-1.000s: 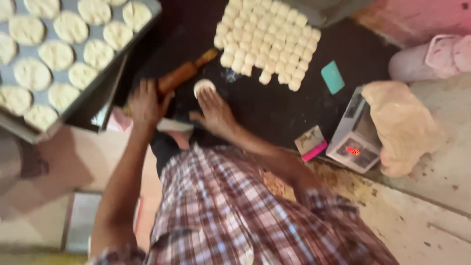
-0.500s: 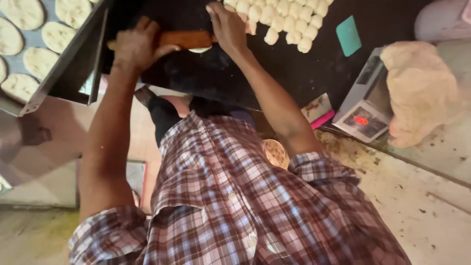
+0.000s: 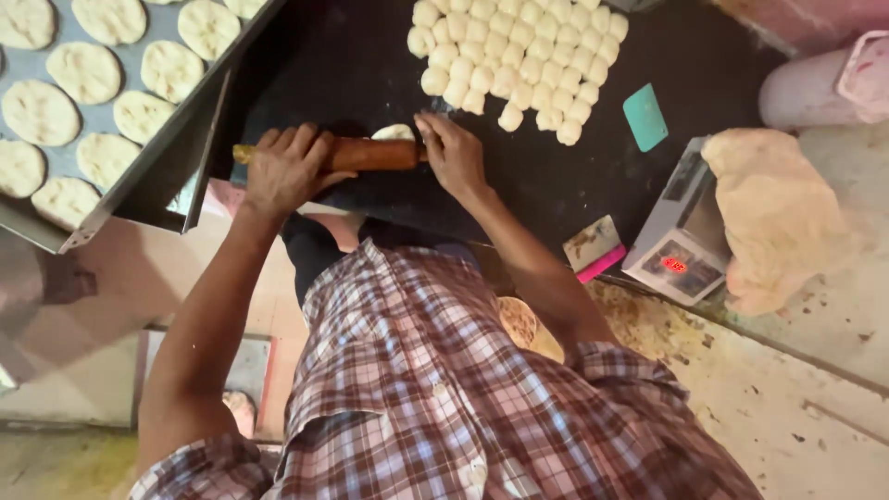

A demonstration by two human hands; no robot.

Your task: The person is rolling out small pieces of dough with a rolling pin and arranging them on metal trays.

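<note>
**Rolling a dough disc on a dark worktop**

Pressing down from the head view, both hands bear on a wooden rolling pin laid left to right across the dark worktop. The left hand is closed around the pin's left end, fingers wrapped over it. The right hand rests flat and spread on the pin's right end. A pale dough disc peeks out just beyond the pin, between the hands. Farther off, a block of small dough balls sits on the worktop, with a teal scraper to its right. At the left, a metal tray carries flattened dough rounds. A scale stands at the right, under a lump of dough.
</note>
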